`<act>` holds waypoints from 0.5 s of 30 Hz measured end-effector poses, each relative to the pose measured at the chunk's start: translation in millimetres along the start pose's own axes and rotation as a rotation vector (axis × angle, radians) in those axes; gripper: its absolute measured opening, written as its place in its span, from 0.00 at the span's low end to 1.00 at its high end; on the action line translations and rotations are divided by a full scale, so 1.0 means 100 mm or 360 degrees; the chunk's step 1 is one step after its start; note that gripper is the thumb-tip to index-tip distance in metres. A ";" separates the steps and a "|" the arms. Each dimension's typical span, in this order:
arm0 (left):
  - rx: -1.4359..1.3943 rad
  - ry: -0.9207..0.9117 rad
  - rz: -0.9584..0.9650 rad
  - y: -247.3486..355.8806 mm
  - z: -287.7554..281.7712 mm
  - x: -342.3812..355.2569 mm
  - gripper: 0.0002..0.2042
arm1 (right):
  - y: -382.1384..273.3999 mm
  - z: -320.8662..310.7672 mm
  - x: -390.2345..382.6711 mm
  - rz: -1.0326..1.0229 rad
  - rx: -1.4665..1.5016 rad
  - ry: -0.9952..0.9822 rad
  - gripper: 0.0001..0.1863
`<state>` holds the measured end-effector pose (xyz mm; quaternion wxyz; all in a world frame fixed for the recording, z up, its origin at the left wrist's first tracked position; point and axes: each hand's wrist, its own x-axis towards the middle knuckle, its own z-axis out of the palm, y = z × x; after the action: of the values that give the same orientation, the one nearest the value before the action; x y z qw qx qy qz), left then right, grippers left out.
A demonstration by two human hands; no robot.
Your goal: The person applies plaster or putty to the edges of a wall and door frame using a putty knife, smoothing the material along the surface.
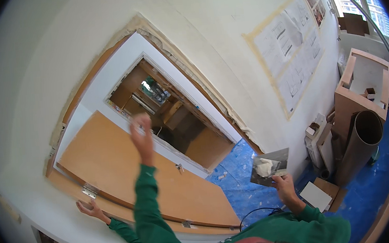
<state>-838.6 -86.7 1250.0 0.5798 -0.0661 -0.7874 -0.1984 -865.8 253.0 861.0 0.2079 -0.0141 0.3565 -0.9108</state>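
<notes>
My left hand (141,126) is raised in front of the wall opening, blurred by motion, so its fingers and anything in them cannot be made out. At the right, my right hand (283,187) grips a square dark plasterer's hawk (277,157) by its near edge, thumb on top. A lump of white plaster (265,167) lies on the hawk. A third hand (92,211), also green-sleeved, touches the wooden frame beside a hinge (89,191), fingers apart; whose it is I cannot tell. Behind my left forearm stands a tan door (112,146) with a handle (179,168).
Rough plaster borders the door frame (148,30). Blue sheeting (243,163) covers the floor. Taped drawings (288,47) hang on the right wall. Below them stand a rolled brown sheet (367,135), an open wooden cabinet (341,93) and loose boards (316,196). A black cable (254,210) lies near me.
</notes>
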 end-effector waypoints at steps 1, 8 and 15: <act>0.0387 -0.0194 0.0244 0.13 -0.17 0.61 0.19 | -0.03 -0.06 -0.02 -0.0017 0.0002 0.0025 0.08; 0.1792 0.0490 0.1051 0.50 -0.88 2.99 0.47 | -0.06 -0.42 -0.11 -0.0102 0.0026 0.0190 0.08; 0.1996 0.0189 0.0552 0.24 -0.73 3.46 0.66 | -0.19 -0.69 0.00 -0.0236 0.0046 0.0252 0.13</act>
<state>-876.5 -136.6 1598.7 0.5745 0.1697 -0.6984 0.3916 -884.9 309.5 821.9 0.1112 0.0344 0.3566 -0.9270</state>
